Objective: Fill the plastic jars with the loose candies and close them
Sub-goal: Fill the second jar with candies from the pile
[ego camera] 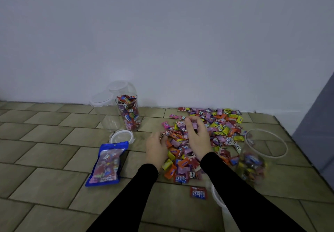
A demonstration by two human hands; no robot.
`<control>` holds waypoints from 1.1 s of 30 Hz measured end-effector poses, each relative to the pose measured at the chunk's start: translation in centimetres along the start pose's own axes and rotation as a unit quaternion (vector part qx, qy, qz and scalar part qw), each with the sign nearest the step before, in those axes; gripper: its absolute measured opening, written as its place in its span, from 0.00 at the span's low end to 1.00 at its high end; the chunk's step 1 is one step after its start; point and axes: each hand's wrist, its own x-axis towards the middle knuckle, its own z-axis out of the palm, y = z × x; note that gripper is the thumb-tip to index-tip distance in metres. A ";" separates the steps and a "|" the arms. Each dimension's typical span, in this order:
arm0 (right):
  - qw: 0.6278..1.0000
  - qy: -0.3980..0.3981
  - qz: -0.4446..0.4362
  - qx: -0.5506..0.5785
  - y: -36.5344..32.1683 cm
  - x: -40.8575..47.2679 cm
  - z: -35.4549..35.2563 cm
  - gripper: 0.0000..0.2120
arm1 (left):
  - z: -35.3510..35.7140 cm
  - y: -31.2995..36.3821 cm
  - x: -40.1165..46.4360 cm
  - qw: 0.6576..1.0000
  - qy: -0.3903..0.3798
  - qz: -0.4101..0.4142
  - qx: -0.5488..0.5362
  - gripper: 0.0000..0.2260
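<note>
The left hand [156, 147] and right hand [197, 135] both rest on the heap of loose multicoloured wrapped candies [207, 137], fingers curled into wrappers. An open clear plastic jar [256, 156], partly filled, stands at 3 o'clock of the heap; a full uncapped clear jar [129, 113] stands at 10 o'clock. The tan tiled floor [45, 159] meets a white wall [162, 32].

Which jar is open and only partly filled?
The wide jar right of the candy pile, beside the right hand: lidless, candies only at its bottom. The far-left jar is full.
</note>
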 end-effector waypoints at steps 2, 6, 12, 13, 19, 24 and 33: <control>1.000 0.011 -0.011 0.010 -0.9 0.1 -0.7 0.05 | 0.4 1.4 -0.4 0.999 -0.001 0.022 -0.040 0.09; 0.998 0.038 -0.033 0.045 -2.5 0.3 -2.2 0.05 | 1.3 4.5 -1.2 0.990 -0.010 0.087 -0.110 0.13; 0.990 0.093 -0.084 0.056 -5.6 0.6 -7.1 0.04 | 2.9 10.4 -3.1 0.970 -0.048 0.079 -0.224 0.16; 0.988 0.107 -0.096 0.053 -5.8 0.5 -8.3 0.04 | 3.4 11.4 -3.6 0.966 -0.057 0.081 -0.239 0.17; 0.971 0.187 -0.123 0.081 -6.5 0.4 -14.7 0.05 | 6.2 16.2 -5.8 0.943 -0.086 0.134 -0.292 0.12; 0.964 0.233 -0.099 0.086 -5.6 0.2 -17.5 0.05 | 7.9 17.6 -7.0 0.947 -0.088 0.189 -0.243 0.09; 0.962 0.239 -0.069 0.117 -5.1 -0.2 -17.6 0.05 | 9.2 16.7 -8.6 0.913 -0.155 0.128 -0.354 0.16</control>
